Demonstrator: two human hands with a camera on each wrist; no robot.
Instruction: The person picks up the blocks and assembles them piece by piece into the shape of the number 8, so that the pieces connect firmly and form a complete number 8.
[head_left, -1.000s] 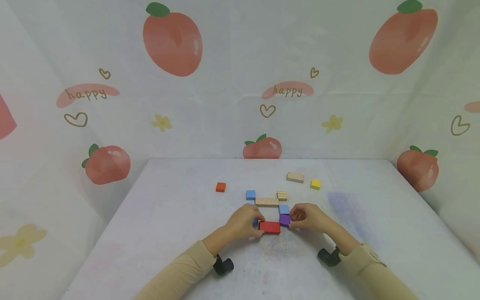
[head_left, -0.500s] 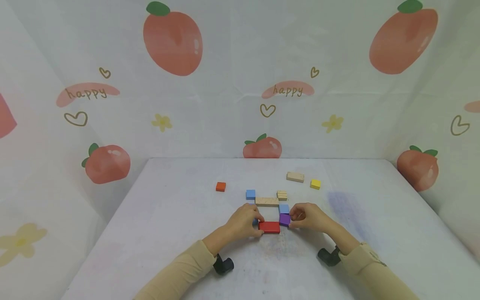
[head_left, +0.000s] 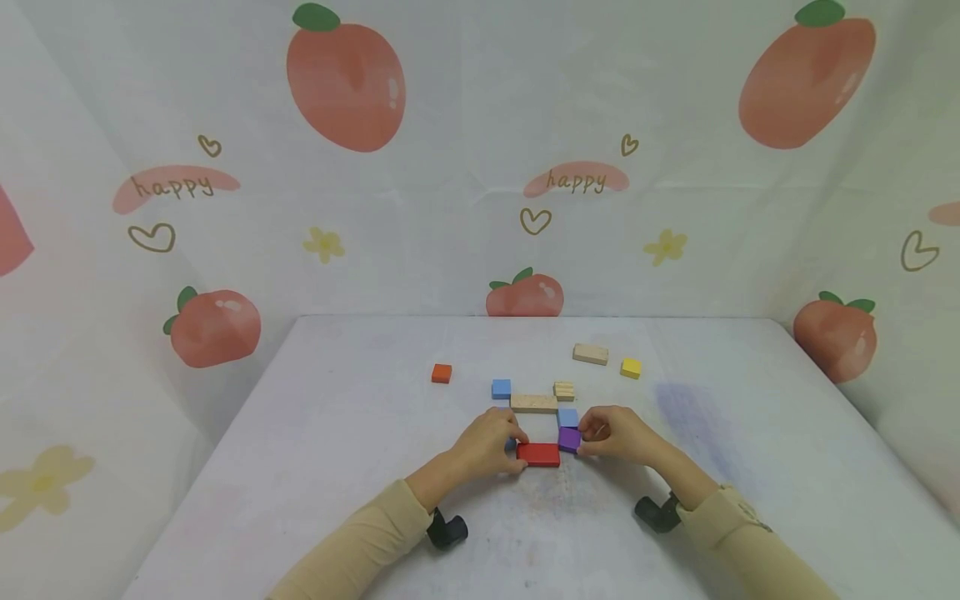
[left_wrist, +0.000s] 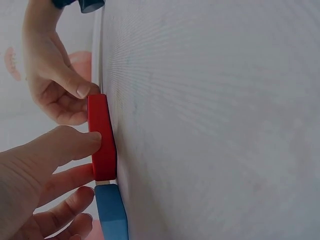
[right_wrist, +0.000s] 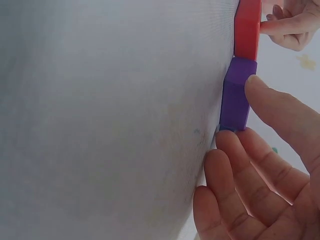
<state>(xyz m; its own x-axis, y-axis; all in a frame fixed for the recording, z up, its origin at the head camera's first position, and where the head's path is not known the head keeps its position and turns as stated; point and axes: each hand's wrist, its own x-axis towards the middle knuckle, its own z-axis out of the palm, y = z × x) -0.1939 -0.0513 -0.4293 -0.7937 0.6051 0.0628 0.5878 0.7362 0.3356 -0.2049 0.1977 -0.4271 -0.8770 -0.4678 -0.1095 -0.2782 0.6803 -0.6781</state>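
Note:
My left hand [head_left: 483, 446] pinches a red rectangular block [head_left: 538, 455] near its left end. In the left wrist view its thumb [left_wrist: 85, 143] lies on the red block's near side, with a blue block [left_wrist: 111, 212] beside that end. With thumb and fingers, my right hand [head_left: 621, 435] pinches a small purple block [head_left: 569, 440] at the red block's right end. The right wrist view shows the purple block close against the red block [right_wrist: 247, 30]. Behind the purple block lies a light-blue block [head_left: 567, 418]. My left hand partly hides the blocks on the left side.
A long wooden block [head_left: 534, 404] lies farther back, with a blue block [head_left: 501, 389] and a ridged wooden block [head_left: 564, 391] at its ends. Farther off are an orange block [head_left: 442, 373], another wooden block [head_left: 591, 354] and a yellow block [head_left: 631, 368] on the white table [head_left: 337, 417].
The red block has shifted very slightly left with my left hand's fingers on it. My right hand stays at the purple block, and the other blocks lie as before.

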